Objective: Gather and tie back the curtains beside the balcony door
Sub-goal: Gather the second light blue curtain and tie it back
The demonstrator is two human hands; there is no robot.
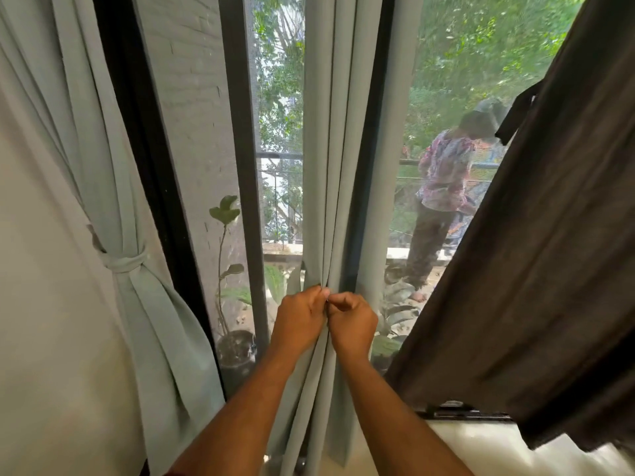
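Note:
A pale green curtain (pixel 335 166) hangs gathered into a narrow column in front of the dark door frame. My left hand (pixel 299 317) and my right hand (pixel 354 322) meet at its front, both with fingers curled, pinching the gathered folds together at waist height. A second pale green curtain (pixel 113 187) hangs at the left, bound by a knotted tie-back (pixel 125 262) of the same cloth. Whether a tie-back lies under my fingers is hidden.
A dark brown curtain (pixel 549 252) drapes across the right side. Through the glass stand a potted plant (pixel 226 269), a balcony railing (pixel 278 156) and a person (pixel 439 201) in a patterned shirt. A white wall (pixel 41 321) fills the left.

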